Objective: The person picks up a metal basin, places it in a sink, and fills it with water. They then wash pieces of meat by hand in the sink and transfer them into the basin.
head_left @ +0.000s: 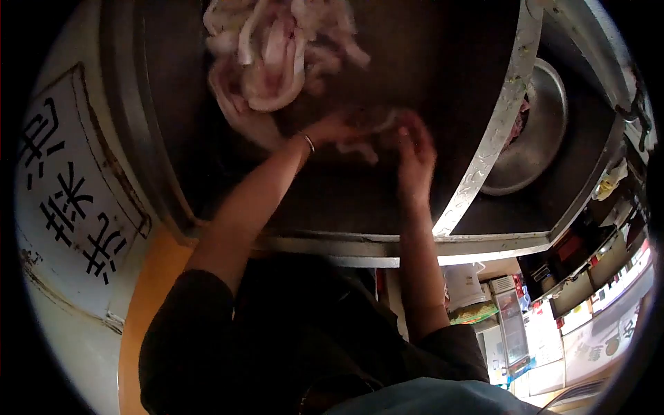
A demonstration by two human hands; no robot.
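Pale, looped lengths of intestine (273, 62) lie piled at the far left of a deep metal sink (477, 48). My left hand (339, 128), with a bracelet at the wrist, reaches in just below the pile, its fingers closed and blurred in the dim light. Across from it, my right hand (416, 142) is curled with fingertips pinched together. A thin pale strand of intestine (384, 124) stretches between the two hands, gripped at both ends. Below the left hand's fingers hangs a loose whitish bit (361, 151).
Right of a wet metal divider (484, 149), a second basin holds a round metal bowl (543, 149) with reddish pieces inside. A white sign with black characters (72, 187) covers the left wall. The sink's front rim (332, 247) runs beneath my forearms. Shelved goods (508, 318) stand lower right.
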